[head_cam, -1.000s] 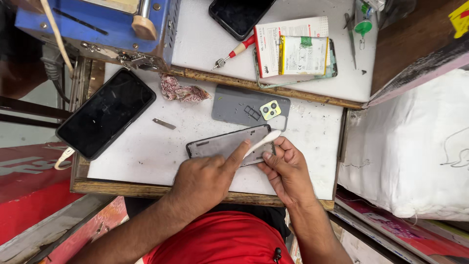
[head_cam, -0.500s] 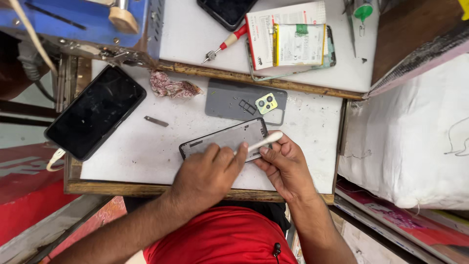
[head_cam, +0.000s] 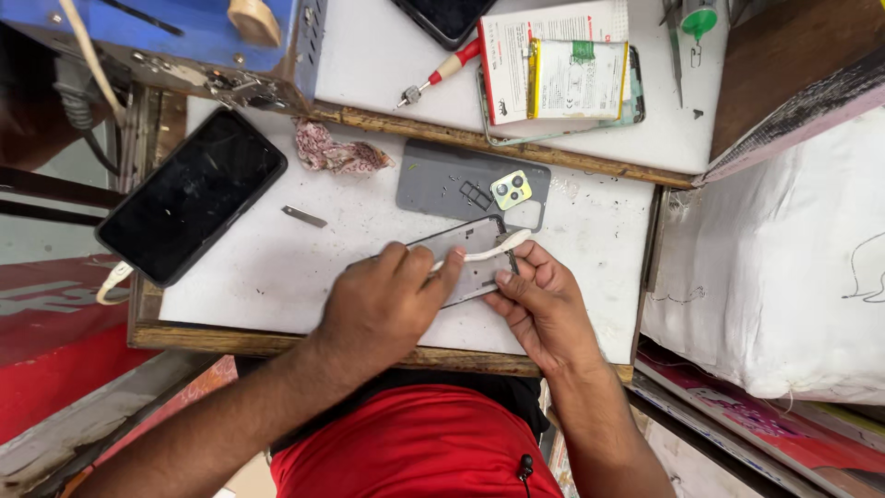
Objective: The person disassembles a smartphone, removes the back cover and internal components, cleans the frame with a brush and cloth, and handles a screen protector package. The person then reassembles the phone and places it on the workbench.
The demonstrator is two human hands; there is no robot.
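A grey phone frame (head_cam: 470, 242) lies flat near the front edge of the white worktop (head_cam: 277, 267). My left hand (head_cam: 383, 300) presses down on its left half, fingers spread over it. My right hand (head_cam: 544, 304) rests at the frame's right end and pinches a white strip-like tool (head_cam: 489, 251) that lies across the frame. Just beyond the frame sits a grey phone back cover (head_cam: 466, 189) with a yellowish camera block (head_cam: 511, 190).
A black phone (head_cam: 194, 207) hangs over the table's left edge. A small metal blade (head_cam: 303, 217) and a crumpled rag (head_cam: 336, 155) lie near it. On the raised shelf behind are a red-handled screwdriver (head_cam: 441, 72), a battery on a booklet (head_cam: 572, 78) and blue equipment (head_cam: 184, 37). A white sack (head_cam: 784, 267) stands at right.
My left hand has slid further over the frame and now covers more of it. The white tool has shifted a little across the frame's right end. The view has drifted slightly.
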